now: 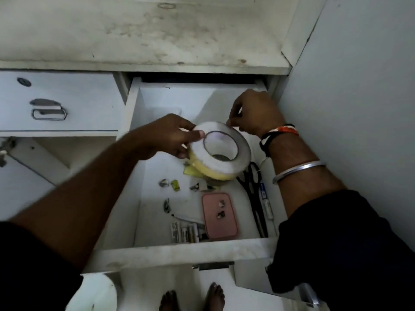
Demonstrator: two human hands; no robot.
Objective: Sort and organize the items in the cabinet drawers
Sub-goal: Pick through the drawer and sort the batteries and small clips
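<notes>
Both forearms reach from the lower corners of the frame to the middle, above the open drawer (179, 252). The left hand (170, 136) grips the tape roll (202, 151) at its left rim, with the thumb laid on the white flat face and the other fingers curled under it. The right hand (253, 113), with bands at the wrist, is bent downward, and its thumb and forefinger are closed in a narrow pinch at the upper right rim of the roll; whether they hold a loose end of tape I cannot tell. The roll is held in the air over the middle of the drawer. Its hole looks up to the camera and is leaned a little, so the yellowish side band shows along the lower left edge. Under it, on the drawer floor, lie yellow notes (190, 172), small clips (165, 182), a pink case (219, 215), black scissors (253, 194) along the right wall, and batteries (186, 232) at the front wall. The back half of the drawer floor is bare. A grey wall (359, 108) stands just beside the drawer on the right, and a closed drawer (67, 97) is at the upper left.
</notes>
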